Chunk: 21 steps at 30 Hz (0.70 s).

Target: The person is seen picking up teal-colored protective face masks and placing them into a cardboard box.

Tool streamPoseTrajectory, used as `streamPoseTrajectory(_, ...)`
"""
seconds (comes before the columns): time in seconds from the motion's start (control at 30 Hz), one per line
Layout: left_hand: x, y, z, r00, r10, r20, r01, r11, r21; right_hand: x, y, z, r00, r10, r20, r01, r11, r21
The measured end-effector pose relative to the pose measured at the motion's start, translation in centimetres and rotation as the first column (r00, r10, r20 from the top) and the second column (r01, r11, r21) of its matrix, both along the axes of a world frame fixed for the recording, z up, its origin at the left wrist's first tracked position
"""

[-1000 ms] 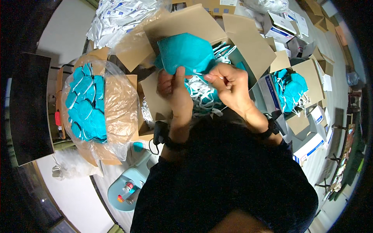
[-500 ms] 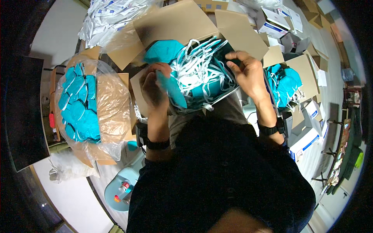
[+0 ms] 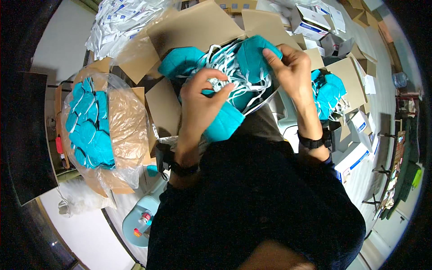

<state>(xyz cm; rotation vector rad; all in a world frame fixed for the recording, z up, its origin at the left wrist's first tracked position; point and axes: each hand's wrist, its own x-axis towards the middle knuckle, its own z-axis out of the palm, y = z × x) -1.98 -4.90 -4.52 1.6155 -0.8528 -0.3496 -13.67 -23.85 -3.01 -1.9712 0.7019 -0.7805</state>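
My right hand [image 3: 293, 67] pinches the edge of a teal face mask [image 3: 256, 58] between thumb and fingers. It holds the mask up over the right side of an open cardboard box [image 3: 163, 107]. Inside lies a tangle of white mask straps [image 3: 222, 60] among more teal masks. My left hand [image 3: 200, 101] hovers over the box's left part, thumb and forefinger curved and a little apart beside the straps; its other fingers are hidden. Below its palm, another teal mask [image 3: 225, 122] sticks out over the near edge. One more mask [image 3: 182, 61] rests at the far left corner.
To the left, a plastic-lined carton [image 3: 130, 117] holds stacked teal masks. Another box [image 3: 348, 76] of masks stands at the right. White packets [image 3: 126, 27] lie at the back left, small white cartons [image 3: 310, 22] at the back right. A blue stool [image 3: 135, 225] bears a bottle.
My right hand has lifted a mask out of the box's right side. My left hand has moved right over the straps. The near mask has shifted right and hangs over the edge.
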Motion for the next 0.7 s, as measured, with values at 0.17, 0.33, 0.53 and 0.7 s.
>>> streamPoseTrajectory(0.17, -1.7, -1.8, 0.4, 0.927, 0.081, 0.367, -0.068, 0.997, -0.048, 1.3, 1.3, 1.4, 0.988, 0.004, 0.153, -0.018, 0.996, 0.093)
streamPoseTrajectory(0.33, -2.6, -2.9, -0.9, 0.874, 0.226, 0.431, -0.231, 0.972, -0.042, 1.6, 4.6, 2.0, 0.982, 0.086, 0.171, -0.094, 0.995, 0.039)
streamPoseTrajectory(0.53, -2.2, -2.2, -0.6, 0.991, 0.133, 0.033, -0.132, 0.991, -0.028, 1.6, 4.2, 1.2, 0.942, 0.26, 0.213, -0.291, 0.948, 0.126)
streamPoseTrajectory(0.7, -1.5, -1.7, -1.0, 0.974, 0.084, -0.211, -0.112, 0.986, -0.122, 0.6, 4.9, 0.8, 0.945, 0.324, 0.038, -0.322, 0.945, -0.054)
